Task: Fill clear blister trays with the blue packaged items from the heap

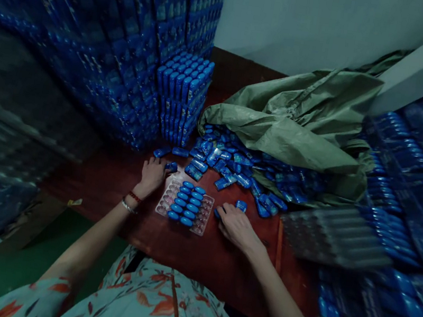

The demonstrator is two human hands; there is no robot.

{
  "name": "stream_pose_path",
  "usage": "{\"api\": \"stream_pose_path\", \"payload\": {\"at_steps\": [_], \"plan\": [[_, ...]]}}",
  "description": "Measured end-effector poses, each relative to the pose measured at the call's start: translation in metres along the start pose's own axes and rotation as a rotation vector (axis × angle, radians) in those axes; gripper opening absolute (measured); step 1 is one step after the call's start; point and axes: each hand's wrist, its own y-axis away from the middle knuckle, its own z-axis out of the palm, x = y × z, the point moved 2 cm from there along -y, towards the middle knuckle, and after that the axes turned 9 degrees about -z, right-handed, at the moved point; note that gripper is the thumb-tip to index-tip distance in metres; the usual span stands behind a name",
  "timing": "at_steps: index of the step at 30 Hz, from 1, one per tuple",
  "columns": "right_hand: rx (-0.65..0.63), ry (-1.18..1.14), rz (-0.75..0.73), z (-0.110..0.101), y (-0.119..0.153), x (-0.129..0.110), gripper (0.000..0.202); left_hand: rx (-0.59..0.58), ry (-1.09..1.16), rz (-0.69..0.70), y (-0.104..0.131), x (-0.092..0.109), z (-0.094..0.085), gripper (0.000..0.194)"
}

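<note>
A clear plastic tray (203,215) lies on the red table (136,227), its middle filled with two columns of blue containers (187,213) and its side compartments bare. My left hand (153,173) is at the tray's upper left, fingers curled at a blue container (171,166). To the right of the tray, my right hand (234,223) has its fingers bent around a blue container, partly hidden under the fingertips. Another blue container (241,205) lies just beyond that hand.
A green sack (301,124) spills loose blue containers (230,164) behind the tray. Filled trays are stacked (181,95) at the back left, with taller stacks (104,45) beside them. Nested trays (335,237) and more filled stacks (406,195) stand right.
</note>
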Motion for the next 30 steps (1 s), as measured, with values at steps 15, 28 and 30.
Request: {"api": "stream_pose_path", "payload": {"at_steps": [15,28,30], "plan": [[0.713,-0.663,0.235,0.017,-0.022,0.0,0.028,-0.152,-0.13,0.428,-0.008,0.01,-0.008,0.028],[0.086,-0.266,0.107,-0.008,-0.04,-0.001,0.05,-0.04,0.623,0.562,0.036,-0.012,-0.017,0.028],[0.051,-0.265,0.082,-0.011,-0.042,0.002,0.048,-0.055,0.478,0.589,0.034,-0.011,-0.008,0.033]]}}
